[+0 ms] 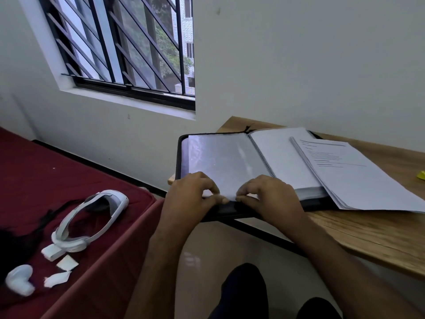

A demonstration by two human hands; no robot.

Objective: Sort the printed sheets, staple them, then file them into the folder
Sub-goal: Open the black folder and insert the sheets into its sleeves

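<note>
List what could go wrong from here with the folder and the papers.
1. The folder overhangs the table at its near left corner, so pressing there might tip it toward the floor.
2. Both hands, left hand and right hand, pinch the plastic sleeve at its bottom edge; a hard pull could crease or tear it.
3. The printed sheets lie loose, partly on the folder's right side, and could slide if the folder shifts.

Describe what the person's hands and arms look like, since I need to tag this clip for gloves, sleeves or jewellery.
Both the left hand and the right hand are bare: no gloves, and no rings or watch that I can make out. The forearms are uncovered down to the bottom edge of the picture, so no sleeve shows. No markings or bandages are visible on either arm.
</note>
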